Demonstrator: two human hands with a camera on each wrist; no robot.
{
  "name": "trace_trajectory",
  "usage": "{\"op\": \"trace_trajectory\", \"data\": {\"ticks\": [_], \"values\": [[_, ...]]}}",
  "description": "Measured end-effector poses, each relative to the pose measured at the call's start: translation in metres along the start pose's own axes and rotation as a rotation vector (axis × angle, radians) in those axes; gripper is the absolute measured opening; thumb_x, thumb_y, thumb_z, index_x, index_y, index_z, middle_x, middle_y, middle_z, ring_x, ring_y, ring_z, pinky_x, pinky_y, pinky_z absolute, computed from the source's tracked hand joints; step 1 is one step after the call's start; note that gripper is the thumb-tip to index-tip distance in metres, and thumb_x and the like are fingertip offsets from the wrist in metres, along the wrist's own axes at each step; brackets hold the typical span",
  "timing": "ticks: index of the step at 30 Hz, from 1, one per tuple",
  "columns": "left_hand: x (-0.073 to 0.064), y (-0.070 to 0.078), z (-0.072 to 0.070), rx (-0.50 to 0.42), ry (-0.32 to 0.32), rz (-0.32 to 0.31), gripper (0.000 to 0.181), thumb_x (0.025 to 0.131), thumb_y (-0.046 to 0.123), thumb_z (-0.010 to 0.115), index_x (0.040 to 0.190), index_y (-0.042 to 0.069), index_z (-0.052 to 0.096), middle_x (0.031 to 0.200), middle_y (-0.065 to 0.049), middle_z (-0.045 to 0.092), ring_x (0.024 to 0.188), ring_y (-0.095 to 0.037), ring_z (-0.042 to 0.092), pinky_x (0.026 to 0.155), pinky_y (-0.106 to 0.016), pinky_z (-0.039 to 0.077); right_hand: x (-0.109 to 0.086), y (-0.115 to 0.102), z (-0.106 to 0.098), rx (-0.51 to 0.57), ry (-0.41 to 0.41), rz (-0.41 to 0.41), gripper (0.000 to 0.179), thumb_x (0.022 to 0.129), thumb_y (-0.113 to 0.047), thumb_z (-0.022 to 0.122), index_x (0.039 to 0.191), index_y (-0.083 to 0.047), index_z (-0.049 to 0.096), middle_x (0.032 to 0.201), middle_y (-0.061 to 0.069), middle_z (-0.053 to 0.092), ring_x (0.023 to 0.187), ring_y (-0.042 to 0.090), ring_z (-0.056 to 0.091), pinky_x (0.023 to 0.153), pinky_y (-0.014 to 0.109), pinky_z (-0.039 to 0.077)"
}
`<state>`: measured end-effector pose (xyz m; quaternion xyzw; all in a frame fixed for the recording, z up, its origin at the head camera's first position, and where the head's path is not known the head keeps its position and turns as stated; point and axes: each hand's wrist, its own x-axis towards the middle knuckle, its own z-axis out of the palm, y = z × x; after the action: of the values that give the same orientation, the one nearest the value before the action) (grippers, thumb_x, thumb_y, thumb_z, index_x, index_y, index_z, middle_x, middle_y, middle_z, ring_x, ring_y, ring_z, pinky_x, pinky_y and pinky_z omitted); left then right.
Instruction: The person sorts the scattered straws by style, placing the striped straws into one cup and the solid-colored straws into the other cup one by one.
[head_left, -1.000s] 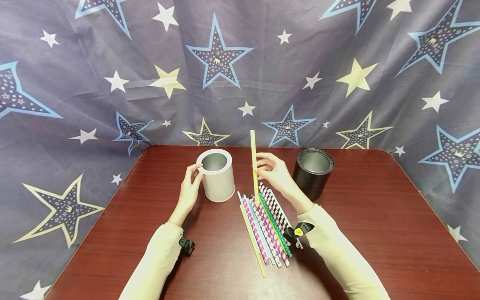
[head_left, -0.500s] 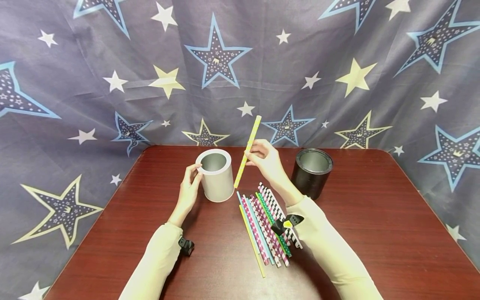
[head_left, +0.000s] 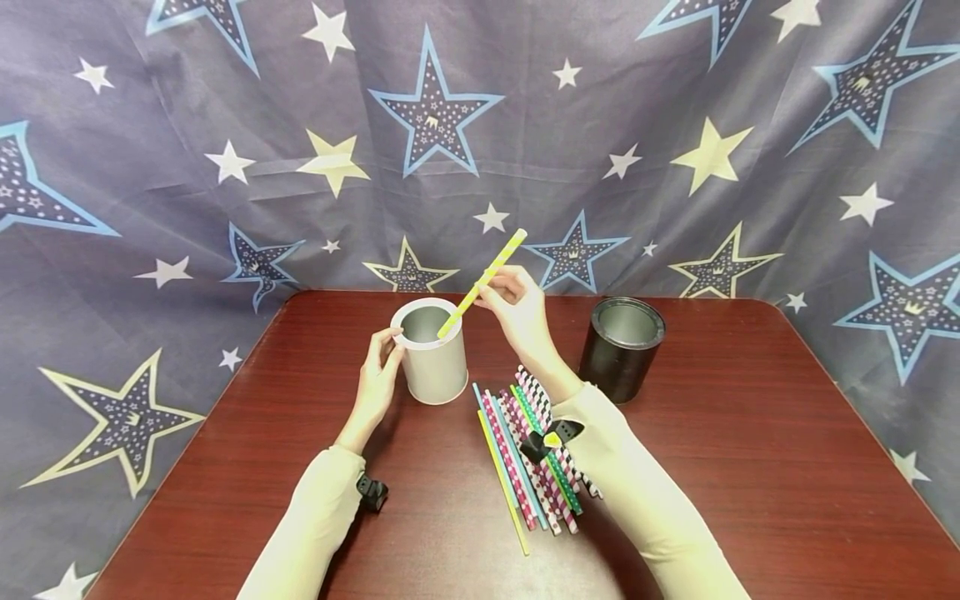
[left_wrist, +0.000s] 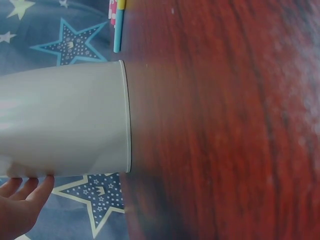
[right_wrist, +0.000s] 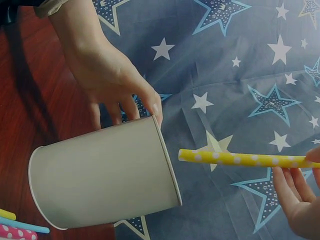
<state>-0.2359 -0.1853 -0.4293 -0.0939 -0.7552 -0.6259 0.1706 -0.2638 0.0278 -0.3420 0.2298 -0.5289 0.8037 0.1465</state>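
Observation:
In the head view my left hand (head_left: 378,379) holds the light-grey can (head_left: 435,371) from its left side, fingertips at the white rim. In the left wrist view several fingers (left_wrist: 40,192) touch the can's wall. My right hand (head_left: 517,308) pinches a yellow paper straw with white dots (head_left: 495,267) between thumb and fingers. The straw tilts, its lower end over the right part of the can's mouth. In the right wrist view that end of the straw (right_wrist: 240,159) is a small gap away from the can's rim (right_wrist: 167,162).
Several patterned paper straws (head_left: 517,467) lie side by side on the brown table (head_left: 750,442), partly under my right forearm. A black can (head_left: 622,354) stands to the right, its mouth upward. Behind the table hangs a star-patterned curtain (head_left: 525,150).
My right hand has lifted the yellow straw from above the straw pile and moved left, tilting it, until its lower end is over the grey can. My left hand has stayed at the can.

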Motion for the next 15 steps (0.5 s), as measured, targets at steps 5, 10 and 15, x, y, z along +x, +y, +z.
{"op": "trace_trajectory", "data": {"ticks": [5,10,15], "values": [[-0.002,0.005,0.000,0.001,-0.004,0.000,0.029,0.092,0.008,0.045,0.119,-0.001,0.043,0.127,-0.019,0.045,0.119,-0.026,0.040,0.097,-0.037,0.032,0.005,0.009,0.004,-0.009,0.004,0.016,0.022,0.079,0.001,0.062,0.097,0.005,0.051,0.084,0.016,0.060,0.078,0.018,0.060,0.073,0.039,0.050],[-0.007,0.022,0.002,0.005,-0.014,0.014,0.029,0.091,0.004,0.044,0.119,-0.006,0.041,0.126,-0.024,0.043,0.119,-0.031,0.039,0.097,-0.046,0.029,0.001,-0.013,0.021,-0.113,0.029,0.084,0.022,0.078,0.013,0.052,0.099,0.016,0.047,0.084,0.020,0.057,0.076,0.013,0.058,0.075,0.042,0.049],[-0.007,0.028,0.002,-0.021,-0.017,0.019,0.030,0.091,0.003,0.044,0.119,-0.008,0.040,0.127,-0.027,0.041,0.120,-0.032,0.038,0.098,-0.046,0.028,0.001,-0.018,0.022,-0.169,-0.006,0.138,0.022,0.080,0.012,0.053,0.101,0.017,0.049,0.089,0.029,0.056,0.076,0.011,0.057,0.079,0.043,0.047]]}}
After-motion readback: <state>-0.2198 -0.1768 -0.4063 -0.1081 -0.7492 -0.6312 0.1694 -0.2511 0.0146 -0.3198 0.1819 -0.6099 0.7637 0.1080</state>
